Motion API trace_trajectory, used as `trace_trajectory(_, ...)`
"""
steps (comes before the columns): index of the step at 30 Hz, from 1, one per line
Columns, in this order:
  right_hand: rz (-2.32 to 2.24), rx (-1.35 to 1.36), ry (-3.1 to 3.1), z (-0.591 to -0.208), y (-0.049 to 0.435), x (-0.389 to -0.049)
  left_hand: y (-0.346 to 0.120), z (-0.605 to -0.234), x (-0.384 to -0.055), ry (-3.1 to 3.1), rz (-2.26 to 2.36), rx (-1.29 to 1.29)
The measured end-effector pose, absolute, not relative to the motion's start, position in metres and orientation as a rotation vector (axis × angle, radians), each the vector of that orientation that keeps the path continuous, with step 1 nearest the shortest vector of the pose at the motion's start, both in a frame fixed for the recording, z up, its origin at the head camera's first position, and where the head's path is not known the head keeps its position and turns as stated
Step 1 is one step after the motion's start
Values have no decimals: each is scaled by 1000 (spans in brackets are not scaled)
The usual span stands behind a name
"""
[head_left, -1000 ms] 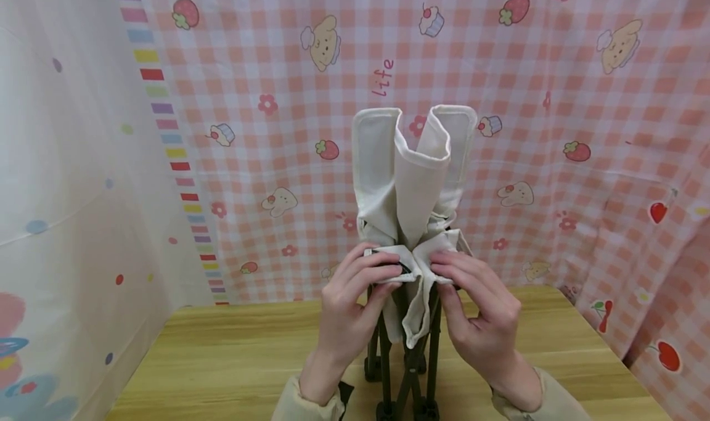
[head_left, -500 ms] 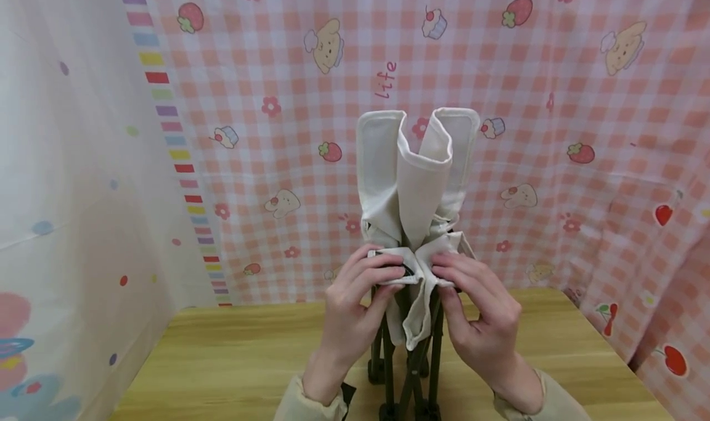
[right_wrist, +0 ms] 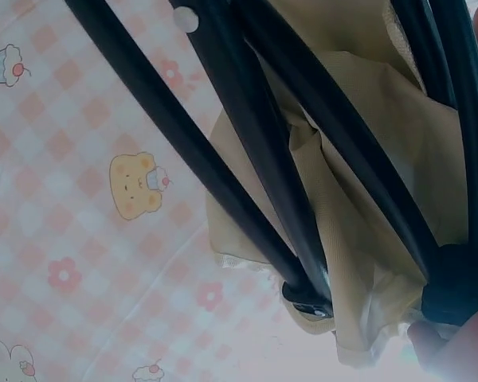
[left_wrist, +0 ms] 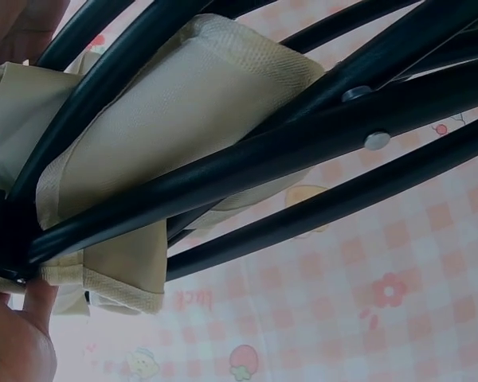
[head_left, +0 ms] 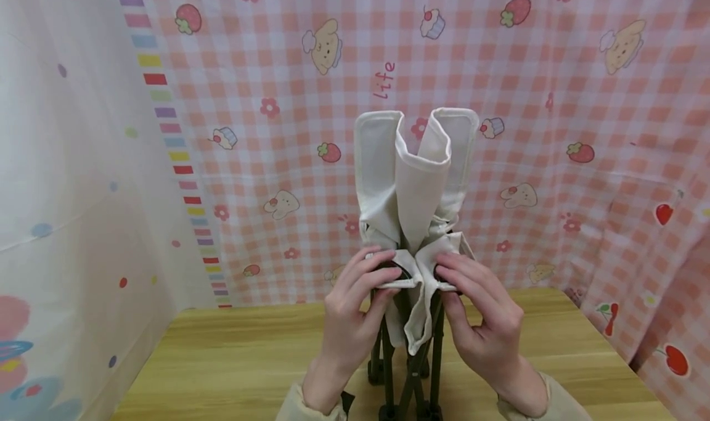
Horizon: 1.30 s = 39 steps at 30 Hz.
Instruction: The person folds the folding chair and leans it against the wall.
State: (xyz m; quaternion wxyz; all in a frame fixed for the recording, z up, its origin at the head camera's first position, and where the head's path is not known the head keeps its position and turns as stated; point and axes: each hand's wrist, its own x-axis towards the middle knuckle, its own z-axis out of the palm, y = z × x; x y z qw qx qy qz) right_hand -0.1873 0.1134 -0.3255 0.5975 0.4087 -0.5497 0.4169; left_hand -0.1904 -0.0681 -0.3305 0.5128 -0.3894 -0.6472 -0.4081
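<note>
A small folding chair with cream fabric [head_left: 423, 193] and dark metal legs [head_left: 388, 371] stands folded upright in the head view. My left hand [head_left: 350, 310] pinches the front left seat corner, thumb beneath and fingers on top. At the front right corner my right hand [head_left: 488, 319] grips in the same way. Dark round fittings show through the cloth by the fingers of both hands. Riveted tubes [left_wrist: 223, 179] cross in front of the fabric in the left wrist view. From the right wrist, a dark corner joint [right_wrist: 456, 286] appears just above the thumb.
The chair stands on a wood-grain table [head_left: 238, 353]. A pink checked curtain [head_left: 299, 131] hangs close behind it. To the left hangs a white dotted curtain [head_left: 72, 180], and the checked cloth continues along the right side.
My right fingers have slid slightly outward on the corner, so its dark fitting now shows. The left fingers have shifted a little too, baring more of theirs. The chair stays in place.
</note>
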Motion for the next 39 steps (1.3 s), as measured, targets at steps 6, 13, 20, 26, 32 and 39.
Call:
trace_trajectory(6,936,954,-1295,-329,117,-187,-70,-338,-191,-1565,-950,-903)
trace_trajectory(13,848,945,-1300,-325,119,-184,-73,-344,-192,-1571,-938,-944)
trace_trajectory(20,823,938,-1317,-325,120,-178,-76,-351,-190,-1592,-959,-980)
trace_trajectory(26,837,903,-1363,-327,135,-179,-81,-356,-192,-1598,-987,-970)
trace_trajectory(32,827,827,-1472,-341,159,-183,-94,-369,-192,-1655,-989,-925)
trace_trajectory(39,807,765,-1557,-356,181,-183,-107,-383,-191,-1708,-931,-894)
